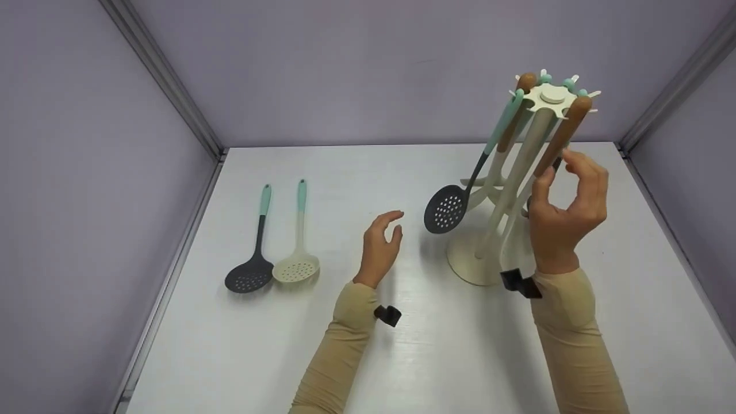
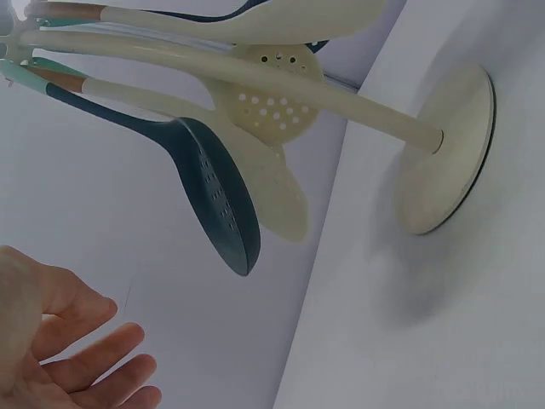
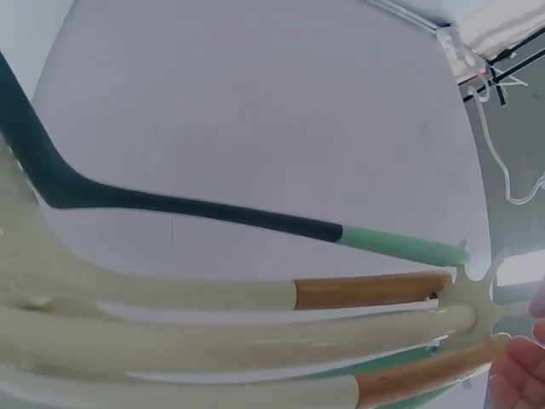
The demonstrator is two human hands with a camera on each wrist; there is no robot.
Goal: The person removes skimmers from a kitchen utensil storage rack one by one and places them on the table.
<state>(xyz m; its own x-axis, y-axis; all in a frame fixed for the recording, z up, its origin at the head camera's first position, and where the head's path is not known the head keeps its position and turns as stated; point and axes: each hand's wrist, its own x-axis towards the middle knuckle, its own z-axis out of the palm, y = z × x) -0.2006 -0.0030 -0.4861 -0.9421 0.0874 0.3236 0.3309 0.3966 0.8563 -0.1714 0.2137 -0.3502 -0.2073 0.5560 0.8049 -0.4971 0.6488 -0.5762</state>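
A cream utensil stand [image 1: 474,261] holds several hanging kitchen tools. My right hand [image 1: 566,210] is raised at its right side, with thumb and fingers bent and apart. In the right wrist view, those fingertips [image 3: 518,368] are by the end of a brown handle [image 3: 434,373]; contact is unclear. A black skimmer [image 1: 447,210] with a mint handle hangs on the stand's left. My left hand [image 1: 379,247] hovers left of that skimmer, fingers loosely bent and holding nothing. In the left wrist view, a cream perforated tool [image 2: 272,98] hangs behind the stand's pole [image 2: 375,115].
Two skimmers lie side by side on the left of the white table [image 1: 368,172]: a black one [image 1: 249,277] and a cream one [image 1: 296,268], both with mint handles. Lilac walls [image 1: 345,69] enclose the table at the back and sides.
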